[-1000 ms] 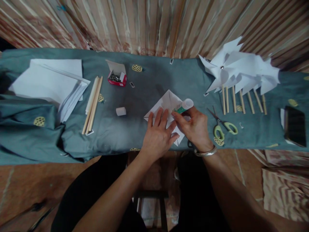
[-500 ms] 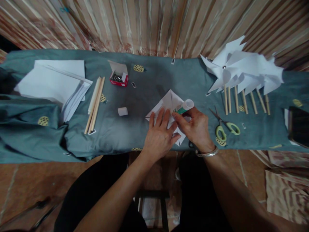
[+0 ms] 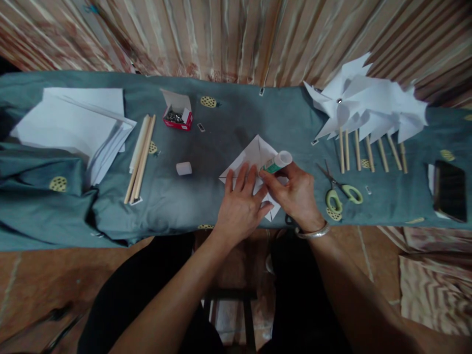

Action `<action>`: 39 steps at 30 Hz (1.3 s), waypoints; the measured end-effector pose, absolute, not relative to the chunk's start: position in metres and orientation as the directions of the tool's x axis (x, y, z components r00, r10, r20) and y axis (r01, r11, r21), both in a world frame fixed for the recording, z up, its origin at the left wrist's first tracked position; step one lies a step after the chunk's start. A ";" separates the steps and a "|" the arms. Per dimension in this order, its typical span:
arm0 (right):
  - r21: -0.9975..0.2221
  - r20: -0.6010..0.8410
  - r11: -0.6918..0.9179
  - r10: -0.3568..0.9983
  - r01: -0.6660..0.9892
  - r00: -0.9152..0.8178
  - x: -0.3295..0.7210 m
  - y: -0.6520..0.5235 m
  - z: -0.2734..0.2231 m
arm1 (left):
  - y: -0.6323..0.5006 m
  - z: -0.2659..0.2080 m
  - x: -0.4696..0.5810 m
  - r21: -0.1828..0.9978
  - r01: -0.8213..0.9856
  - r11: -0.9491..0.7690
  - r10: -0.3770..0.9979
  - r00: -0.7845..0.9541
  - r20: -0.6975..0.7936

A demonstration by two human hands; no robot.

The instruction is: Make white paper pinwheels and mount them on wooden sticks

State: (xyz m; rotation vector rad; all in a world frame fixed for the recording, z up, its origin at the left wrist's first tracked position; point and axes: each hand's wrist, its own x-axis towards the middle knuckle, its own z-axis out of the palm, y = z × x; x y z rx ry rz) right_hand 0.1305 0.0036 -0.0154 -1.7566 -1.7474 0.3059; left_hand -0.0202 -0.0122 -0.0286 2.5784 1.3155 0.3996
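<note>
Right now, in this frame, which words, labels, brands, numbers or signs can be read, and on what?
None can be read.
White tube in the right hand: green label, print too blurred.
Red box: any print too small and blurred.
Tablecloth: black-and-white patches, too small to make out.

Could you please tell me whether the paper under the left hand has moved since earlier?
No, not visibly: the paper keeps the same place relative to the scissors lying to its right.
</note>
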 end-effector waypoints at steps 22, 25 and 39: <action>-0.561 0.246 0.093 0.968 0.823 0.058 0.131 0.002 -0.013 | -0.012 -0.030 -0.020 0.313 0.756 -0.576 0.814 0.566 0.131; -0.566 0.250 0.106 0.967 0.818 0.048 0.131 0.001 -0.013 | -0.012 -0.030 -0.020 0.313 0.756 -0.575 0.814 0.567 0.125; -0.563 0.229 0.115 0.973 0.818 0.021 0.133 -0.002 -0.010 | -0.012 -0.032 -0.020 0.315 0.753 -0.577 0.813 0.567 0.133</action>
